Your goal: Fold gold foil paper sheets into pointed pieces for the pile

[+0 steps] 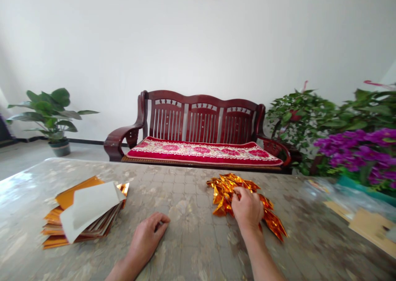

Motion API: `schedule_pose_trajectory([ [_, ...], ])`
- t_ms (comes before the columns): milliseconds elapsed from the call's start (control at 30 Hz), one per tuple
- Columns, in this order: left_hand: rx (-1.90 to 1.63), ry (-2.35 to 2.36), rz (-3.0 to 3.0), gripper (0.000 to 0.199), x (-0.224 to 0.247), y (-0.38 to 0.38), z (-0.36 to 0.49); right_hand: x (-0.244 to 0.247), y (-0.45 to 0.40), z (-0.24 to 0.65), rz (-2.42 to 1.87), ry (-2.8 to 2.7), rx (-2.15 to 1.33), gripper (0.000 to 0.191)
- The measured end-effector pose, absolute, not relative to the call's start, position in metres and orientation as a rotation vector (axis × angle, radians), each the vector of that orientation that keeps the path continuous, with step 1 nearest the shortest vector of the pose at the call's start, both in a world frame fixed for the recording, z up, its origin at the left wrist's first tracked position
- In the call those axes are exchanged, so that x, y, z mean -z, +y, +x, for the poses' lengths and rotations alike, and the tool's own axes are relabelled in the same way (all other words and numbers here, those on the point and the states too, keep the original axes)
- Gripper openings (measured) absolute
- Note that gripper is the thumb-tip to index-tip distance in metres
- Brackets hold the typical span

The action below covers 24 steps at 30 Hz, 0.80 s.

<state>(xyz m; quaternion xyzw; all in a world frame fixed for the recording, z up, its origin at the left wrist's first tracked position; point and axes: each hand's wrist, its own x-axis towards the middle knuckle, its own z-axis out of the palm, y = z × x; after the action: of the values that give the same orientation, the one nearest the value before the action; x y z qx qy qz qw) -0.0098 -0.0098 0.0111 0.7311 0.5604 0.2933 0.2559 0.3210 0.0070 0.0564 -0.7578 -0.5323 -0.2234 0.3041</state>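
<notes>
My right hand (248, 208) reaches into a pile of folded gold foil papers (224, 190) at the right of the middle of the table. Its fingers are closed on one of the folded papers, and the hand hides part of the pile. My left hand (150, 231) rests near the table's front middle, its fingers curled in toward the thumb, with nothing seen in them. To its left, a fanned stack of flat gold foil paper sheets (66, 193) lies with a few pale undersides (93, 202) facing up.
The table (185, 256) has a patterned, glossy cover. At its right edge lie clear plastic wrapping (343, 198) and brown cardboard (371, 227), beside purple flowers (355, 149). Beyond the table stands a dark red wooden bench (202, 116); a potted plant (58, 147) is at the left.
</notes>
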Motion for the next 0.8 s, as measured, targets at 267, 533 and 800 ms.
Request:
schedule_pose_trajectory([
  [267, -0.816, 1.503, 1.999, 0.02, -0.011, -0.009, -0.01, -0.034, -0.019, 0.25, -1.456, -1.711, 0.373, 0.023],
  [533, -0.899, 1.484, 2.001, 0.021, -0.008, -0.009, -0.009, -0.005, -0.031, 0.2, -1.199, -2.084, 0.063, 0.026],
  [800, -1.282, 1.629, 2.501, 0.018, -0.025, -0.016, -0.026, -0.006, -0.029, 0.2, -1.282, -2.175, 0.034, 0.023],
])
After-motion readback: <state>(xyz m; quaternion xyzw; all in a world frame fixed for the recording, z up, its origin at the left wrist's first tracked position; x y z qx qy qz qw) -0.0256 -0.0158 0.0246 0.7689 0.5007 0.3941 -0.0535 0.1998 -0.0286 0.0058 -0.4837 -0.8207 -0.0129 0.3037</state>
